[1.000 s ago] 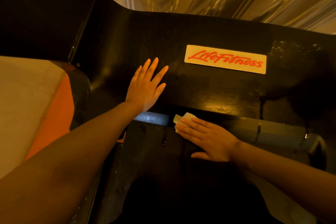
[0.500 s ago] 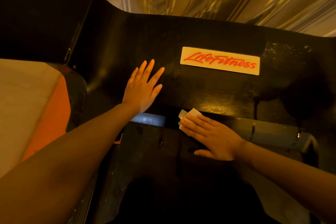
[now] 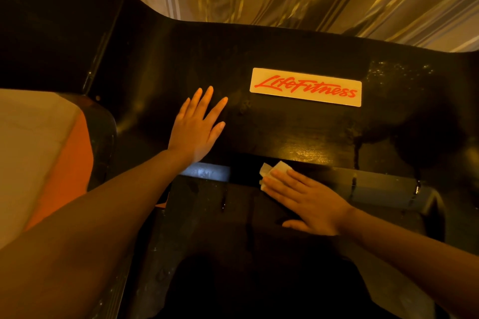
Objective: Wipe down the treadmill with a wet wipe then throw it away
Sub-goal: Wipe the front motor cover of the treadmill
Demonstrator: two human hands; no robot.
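Step in hand: wiping, by the look of it; the wet wipe is flat against the treadmill, not bunched up for throwing away.
Right hand: the right hand, lower right of centre, lies flat with its fingers straight and close together, pressing the wipe down; only a pale corner of the wipe shows past the fingertips.
Left hand: the left hand, left of centre, is spread with the palm flat on the black cover and holds nothing; it seems to brace the body.
Where the wipe is: at the centre of the frame, on the lower edge of the black cover, just where it meets the darker belt area below.
Done so far: a patch of the cover just above the wipe gleams, and dark runs trail down at the right, so that part looks wet and likely wiped; the light is too dim to be sure.
Left to do: the logo plate at upper centre, the speckled area at the upper right and the grey rail at the right show no clear sign of wiping.
Throwing away: not yet done; no bin shows anywhere in the frame.
Overall: I judge the task partway through, still in its wiping part.
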